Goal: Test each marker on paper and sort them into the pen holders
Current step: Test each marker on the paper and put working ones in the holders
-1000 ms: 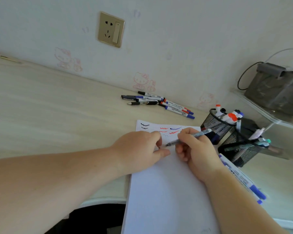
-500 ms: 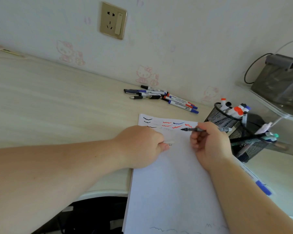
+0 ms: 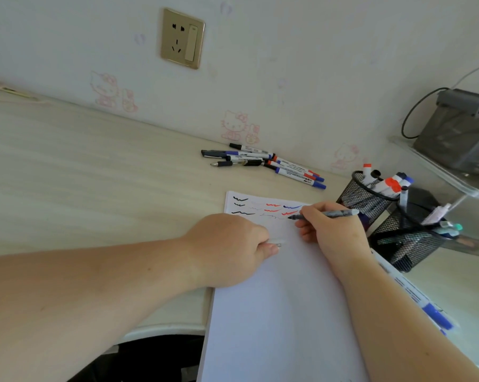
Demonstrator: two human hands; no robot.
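My right hand grips a grey-barrelled pen with its dark tip down on the white paper, just right of several black, red and blue test squiggles. My left hand rests on the paper's left part and pinches a small clear pen cap. Two black mesh pen holders stand at the right: the far holder with white markers, the near holder with pens. A pile of loose markers and pens lies by the wall.
The pale wooden desk runs left along a wall with a socket. A blue-capped marker lies right of my right forearm. A grey device with a cable sits on a clear shelf at far right.
My right hand pulled the pen out of the cap held by my left hand, moved it right and up, and set its tip on the paper beside the squiggles.
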